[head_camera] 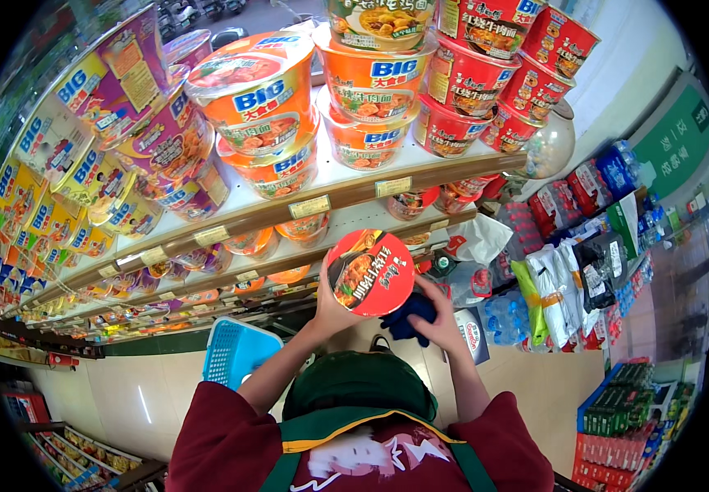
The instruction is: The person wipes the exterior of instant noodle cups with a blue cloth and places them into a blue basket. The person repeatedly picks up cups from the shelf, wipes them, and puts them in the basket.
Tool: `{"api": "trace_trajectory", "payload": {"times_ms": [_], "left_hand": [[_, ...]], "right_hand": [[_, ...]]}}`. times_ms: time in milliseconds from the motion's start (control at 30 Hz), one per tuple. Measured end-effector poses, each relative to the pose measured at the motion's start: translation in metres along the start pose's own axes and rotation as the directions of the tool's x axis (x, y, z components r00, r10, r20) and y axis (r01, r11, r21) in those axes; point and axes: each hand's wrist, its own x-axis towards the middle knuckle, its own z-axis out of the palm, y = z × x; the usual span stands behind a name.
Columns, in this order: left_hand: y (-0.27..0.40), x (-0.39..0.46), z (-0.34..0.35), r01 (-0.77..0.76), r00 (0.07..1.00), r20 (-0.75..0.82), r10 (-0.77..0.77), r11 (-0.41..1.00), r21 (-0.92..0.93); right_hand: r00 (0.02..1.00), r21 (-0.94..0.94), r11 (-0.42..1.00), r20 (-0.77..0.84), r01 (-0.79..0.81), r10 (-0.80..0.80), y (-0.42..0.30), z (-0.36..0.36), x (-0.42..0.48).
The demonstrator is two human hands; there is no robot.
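Note:
A red instant noodle tub (pixel 372 272) with a red lid is held in front of the shelves, its lid facing up at me. My left hand (pixel 333 307) grips its left side. My right hand (pixel 437 320) holds a dark blue cloth (pixel 408 318), perhaps a glove, by the tub's lower right; whether its fingers also touch the tub I cannot tell. On the top shelf stand stacked orange tubs (pixel 253 98) and, to their right, stacked red tubs (pixel 456 123).
A blue plastic basket (pixel 241 350) is low on the left. The shelf edge (pixel 311 206) with price tags crosses ahead, with purple and yellow tubs (pixel 108 190) at left. Bottled drinks (pixel 505 317), wrapped parcels (pixel 554 289) and a clear jar (pixel 548 144) are on the right.

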Motion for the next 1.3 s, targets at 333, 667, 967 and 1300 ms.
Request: {"api": "trace_trajectory", "payload": {"times_ms": [333, 667, 967, 1300], "left_hand": [[0.039, -0.044, -0.022, 0.133, 0.991, -0.029, -0.131, 0.989, 0.067], [0.055, -0.067, -0.04, 0.033, 0.986, -0.162, 0.046, 0.89, 0.455], [0.07, -0.08, -0.047, 0.05, 0.995, -0.097, -0.011, 0.91, 0.412], [0.08, -0.078, -0.032, -0.043, 0.997, -0.025, 0.069, 0.832, 0.553]], "right_hand": [[0.919, -0.241, 0.936, -0.24, 0.256, -0.313, -0.069, 0.043, 0.018], [0.862, -0.368, 0.781, 0.263, 0.504, -0.433, -0.091, 0.114, 0.015], [0.888, -0.573, 0.684, 0.209, 0.451, -0.411, -0.078, 0.071, -0.012], [0.813, -0.273, 0.767, 0.227, 0.581, -0.536, -0.096, 0.11, 0.011]]}}
